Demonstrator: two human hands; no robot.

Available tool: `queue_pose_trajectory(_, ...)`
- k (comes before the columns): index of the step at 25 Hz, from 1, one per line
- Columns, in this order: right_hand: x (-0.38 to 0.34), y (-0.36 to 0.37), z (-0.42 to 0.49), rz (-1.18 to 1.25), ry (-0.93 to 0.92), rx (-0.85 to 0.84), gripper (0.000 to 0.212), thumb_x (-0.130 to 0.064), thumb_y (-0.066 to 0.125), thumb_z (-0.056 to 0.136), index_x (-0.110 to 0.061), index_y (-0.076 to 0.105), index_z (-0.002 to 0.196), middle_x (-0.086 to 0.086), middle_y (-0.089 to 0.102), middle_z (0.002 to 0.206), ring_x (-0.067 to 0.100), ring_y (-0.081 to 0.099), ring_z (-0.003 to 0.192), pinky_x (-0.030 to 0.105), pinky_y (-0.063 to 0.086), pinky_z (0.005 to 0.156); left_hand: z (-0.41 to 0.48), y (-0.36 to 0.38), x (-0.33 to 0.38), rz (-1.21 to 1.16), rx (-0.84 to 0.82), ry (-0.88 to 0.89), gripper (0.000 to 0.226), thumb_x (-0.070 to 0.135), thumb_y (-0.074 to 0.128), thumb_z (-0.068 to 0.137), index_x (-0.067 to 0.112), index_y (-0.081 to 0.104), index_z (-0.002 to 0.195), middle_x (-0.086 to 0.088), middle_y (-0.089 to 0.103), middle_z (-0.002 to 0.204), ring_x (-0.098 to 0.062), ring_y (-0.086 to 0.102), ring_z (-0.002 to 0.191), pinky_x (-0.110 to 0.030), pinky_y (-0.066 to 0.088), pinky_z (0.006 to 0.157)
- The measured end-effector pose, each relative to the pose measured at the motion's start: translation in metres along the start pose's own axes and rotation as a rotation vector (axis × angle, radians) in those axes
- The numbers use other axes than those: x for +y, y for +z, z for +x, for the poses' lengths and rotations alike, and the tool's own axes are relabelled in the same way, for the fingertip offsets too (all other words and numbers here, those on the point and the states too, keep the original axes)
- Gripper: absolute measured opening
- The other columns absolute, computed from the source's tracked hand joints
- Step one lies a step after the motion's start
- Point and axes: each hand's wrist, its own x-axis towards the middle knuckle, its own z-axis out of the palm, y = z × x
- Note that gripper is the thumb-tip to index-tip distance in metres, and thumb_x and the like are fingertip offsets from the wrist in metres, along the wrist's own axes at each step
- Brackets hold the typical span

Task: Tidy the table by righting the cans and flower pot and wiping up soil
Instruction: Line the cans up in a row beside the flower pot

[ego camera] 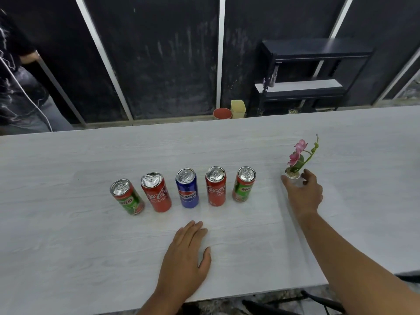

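Note:
Several drink cans stand upright in a row on the pale wooden table point(68, 246): a green Milo can point(127, 197), a red Coca-Cola can point(156, 193), a blue Pepsi can point(187, 188), a second red Coca-Cola can point(216, 186) and another Milo can point(244, 184). To their right a small white flower pot point(292, 176) with pink blossoms stands upright. My right hand point(303, 192) wraps around the pot's lower part. My left hand point(184, 253) lies flat on the table in front of the cans, fingers together, holding nothing. I see no soil on the tabletop.
Beyond the table's far edge a red pot point(222, 113) and a yellow bin point(238, 108) sit on the floor beside a dark shelf unit point(313, 73). A person in dark clothes point(20, 87) stands at the far left. A dark chair point(318, 301) shows under the near edge.

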Motion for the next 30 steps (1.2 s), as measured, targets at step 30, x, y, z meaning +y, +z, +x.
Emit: queue_pose_trajectory(30,-0.007,0.006,-0.245,0.228,-0.199,-0.334,0.047,-0.052,0.09,0.079,-0.057,0.06,0.114,-0.03,0.066,0.114,-0.002,0.061,0.111,0.018,0.045,0.089,-0.07,-0.061,-0.09,0.101,0.121,-0.067,0.051,0.047,0.053,0.106,0.026,0.059,0.152,0.008,0.05,0.163,-0.013,0.043,0.153,-0.034,0.033,0.128)
